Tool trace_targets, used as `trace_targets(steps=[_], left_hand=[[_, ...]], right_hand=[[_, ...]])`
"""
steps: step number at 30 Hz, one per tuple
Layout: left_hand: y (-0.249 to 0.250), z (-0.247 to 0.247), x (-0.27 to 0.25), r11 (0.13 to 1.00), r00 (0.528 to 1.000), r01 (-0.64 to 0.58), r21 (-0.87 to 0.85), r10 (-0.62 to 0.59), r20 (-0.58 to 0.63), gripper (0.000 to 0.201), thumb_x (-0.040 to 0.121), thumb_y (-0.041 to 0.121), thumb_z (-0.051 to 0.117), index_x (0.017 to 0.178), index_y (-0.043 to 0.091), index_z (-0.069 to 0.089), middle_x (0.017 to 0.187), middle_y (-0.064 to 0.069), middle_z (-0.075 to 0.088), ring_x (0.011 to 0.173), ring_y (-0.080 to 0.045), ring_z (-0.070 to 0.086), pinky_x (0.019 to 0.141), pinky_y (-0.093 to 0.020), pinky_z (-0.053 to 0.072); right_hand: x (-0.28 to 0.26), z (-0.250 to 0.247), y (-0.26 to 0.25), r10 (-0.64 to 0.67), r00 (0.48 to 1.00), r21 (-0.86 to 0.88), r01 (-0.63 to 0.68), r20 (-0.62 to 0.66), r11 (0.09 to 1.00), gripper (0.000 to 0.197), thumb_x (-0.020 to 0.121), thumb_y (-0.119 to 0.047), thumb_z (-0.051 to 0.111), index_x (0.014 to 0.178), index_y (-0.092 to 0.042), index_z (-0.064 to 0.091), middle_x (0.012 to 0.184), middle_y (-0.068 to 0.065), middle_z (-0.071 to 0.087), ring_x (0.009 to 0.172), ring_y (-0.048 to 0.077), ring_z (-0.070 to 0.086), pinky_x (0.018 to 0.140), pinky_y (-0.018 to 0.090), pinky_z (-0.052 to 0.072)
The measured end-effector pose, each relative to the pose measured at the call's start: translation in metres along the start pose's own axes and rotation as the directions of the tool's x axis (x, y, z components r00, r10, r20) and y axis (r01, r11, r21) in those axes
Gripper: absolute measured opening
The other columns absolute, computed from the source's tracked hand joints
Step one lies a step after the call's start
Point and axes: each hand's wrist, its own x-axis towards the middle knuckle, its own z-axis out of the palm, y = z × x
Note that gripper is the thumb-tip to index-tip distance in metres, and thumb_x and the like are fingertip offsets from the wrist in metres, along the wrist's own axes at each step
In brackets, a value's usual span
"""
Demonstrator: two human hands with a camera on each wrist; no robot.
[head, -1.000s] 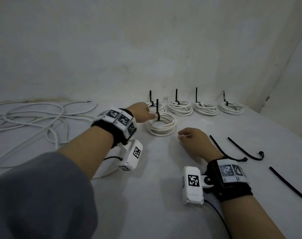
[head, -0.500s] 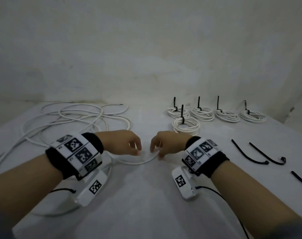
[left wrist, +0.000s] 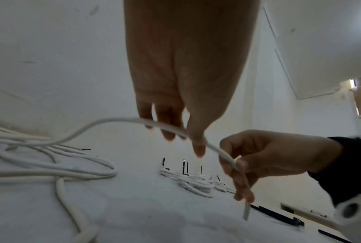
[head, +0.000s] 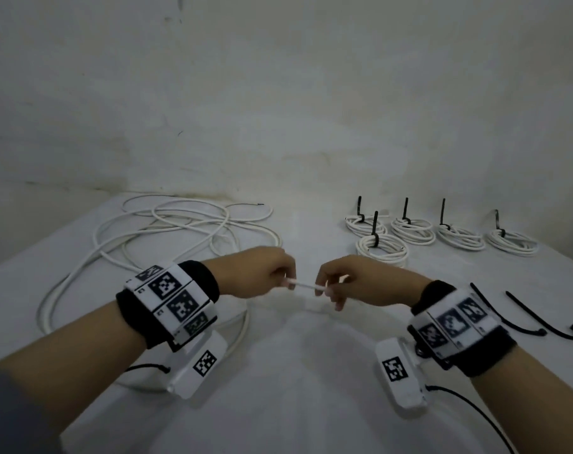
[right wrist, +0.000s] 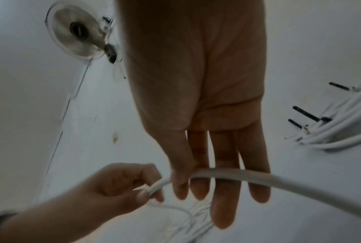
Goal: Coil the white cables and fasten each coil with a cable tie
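A loose white cable (head: 306, 286) is pinched near its end by both hands just above the table. My left hand (head: 286, 281) grips it between thumb and fingertips, and my right hand (head: 324, 291) pinches it a short way along. In the left wrist view the cable (left wrist: 117, 120) arcs up from the tangle to the left hand (left wrist: 187, 138), passes through the right hand (left wrist: 237, 164), and its free end hangs below. In the right wrist view the cable (right wrist: 279, 180) crosses the right fingers (right wrist: 221, 197). The rest lies in a loose tangle (head: 180, 231) at the back left.
Several tied coils (head: 381, 249) with upright black tie tails stand in a row at the back right. Loose black cable ties (head: 504, 309) lie on the white table (head: 295, 388) right of my right wrist. A wall closes the back.
My left hand has left the nearest coil and my right hand has left the table. Both hands met at the loose cable and lifted its end off the table.
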Motion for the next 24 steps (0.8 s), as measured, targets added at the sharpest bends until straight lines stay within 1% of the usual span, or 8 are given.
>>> trace_targets(steps=[2, 4, 7, 9, 12, 16, 21, 24], left_hand=[[-0.003, -0.003, 0.002, 0.998, 0.942, -0.066, 0.0, 0.062, -0.329, 0.009, 0.089, 0.022, 0.063, 0.095, 0.018, 0.069, 0.089, 0.0, 0.045, 0.086, -0.014, 0.042, 0.076, -0.027, 0.033], [0.002, -0.005, 0.005, 0.997, 0.791, -0.059, -0.051, 0.015, -0.611, 0.011, 0.083, 0.028, 0.07, 0.09, 0.02, 0.066, 0.082, 0.003, 0.045, 0.081, -0.014, 0.044, 0.071, -0.023, 0.033], [0.016, -0.009, 0.014, 0.896, 0.623, -0.078, -0.437, -0.299, -0.723, 0.026, 0.078, 0.03, 0.076, 0.082, 0.019, 0.053, 0.068, 0.003, 0.054, 0.06, -0.007, 0.05, 0.057, -0.016, 0.038], [0.022, -0.014, 0.019, 0.729, 0.657, -0.071, -0.681, -0.479, -0.582, 0.032, 0.08, 0.037, 0.073, 0.086, 0.016, 0.049, 0.074, -0.005, 0.064, 0.056, -0.009, 0.061, 0.06, -0.022, 0.047], [0.032, -0.022, 0.017, 0.508, 0.807, 0.007, -0.861, -0.512, -0.295, 0.039, 0.09, 0.04, 0.06, 0.1, 0.004, 0.052, 0.081, -0.01, 0.07, 0.063, -0.016, 0.07, 0.066, -0.03, 0.055], [0.041, -0.03, 0.009, 0.541, 0.873, 0.031, -0.84, -0.424, -0.241, 0.022, 0.097, 0.022, 0.05, 0.096, 0.002, 0.06, 0.078, -0.009, 0.071, 0.062, -0.015, 0.068, 0.067, -0.027, 0.055], [0.04, -0.04, -0.005, 0.6, 0.923, 0.08, -0.796, -0.346, -0.169, 0.026, 0.1, 0.016, 0.043, 0.098, 0.004, 0.065, 0.055, 0.003, 0.057, 0.044, -0.006, 0.052, 0.049, -0.019, 0.049], [0.041, -0.044, -0.013, 0.676, 0.97, 0.073, -0.733, -0.22, -0.107, 0.027, 0.101, 0.02, 0.041, 0.095, 0.01, 0.066, 0.051, 0.008, 0.051, 0.043, -0.004, 0.042, 0.048, -0.018, 0.044]], right_hand=[[-0.013, 0.0, -0.004, 0.04, 0.995, 0.277, -0.015, -0.087, 0.961, 0.014, 0.094, -0.002, 0.052, 0.093, -0.007, 0.064, 0.083, 0.005, 0.064, 0.076, 0.02, 0.073, 0.077, 0.035, 0.056], [-0.02, 0.002, -0.01, 0.093, 0.983, 0.53, 0.006, -0.16, 0.848, 0.011, 0.094, 0.0, 0.053, 0.091, -0.004, 0.063, 0.084, 0.008, 0.063, 0.079, 0.026, 0.073, 0.079, 0.039, 0.058], [-0.021, 0.006, -0.022, 0.107, 0.955, 0.666, 0.11, -0.276, 0.737, 0.007, 0.093, -0.001, 0.056, 0.091, -0.003, 0.062, 0.085, 0.011, 0.063, 0.079, 0.028, 0.073, 0.074, 0.036, 0.06], [-0.018, 0.009, -0.028, 0.106, 0.923, 0.64, 0.171, -0.371, 0.749, 0.006, 0.093, -0.002, 0.057, 0.092, -0.001, 0.063, 0.089, 0.013, 0.062, 0.077, 0.028, 0.073, 0.073, 0.035, 0.06], [-0.011, 0.015, -0.035, 0.105, 0.87, 0.58, 0.227, -0.482, 0.783, 0.004, 0.091, -0.002, 0.061, 0.09, 0.0, 0.064, 0.087, 0.011, 0.061, 0.072, 0.026, 0.073, 0.069, 0.032, 0.06], [-0.01, 0.02, -0.041, 0.06, 0.846, 0.482, 0.242, -0.529, 0.842, 0.005, 0.08, -0.003, 0.073, 0.081, 0.0, 0.068, 0.078, 0.01, 0.068, 0.067, 0.02, 0.072, 0.069, 0.024, 0.058], [-0.009, -0.001, -0.042, -0.058, 0.651, 0.222, 0.339, -0.757, 0.914, 0.017, 0.086, -0.01, 0.068, 0.095, -0.023, 0.065, 0.093, -0.004, 0.063, 0.083, 0.007, 0.066, 0.072, 0.016, 0.052], [0.001, -0.014, -0.039, -0.275, 0.734, -0.063, 0.302, -0.621, 0.951, 0.031, 0.09, -0.015, 0.064, 0.119, -0.026, 0.061, 0.121, -0.01, 0.048, 0.109, -0.003, 0.048, 0.088, 0.004, 0.038]])
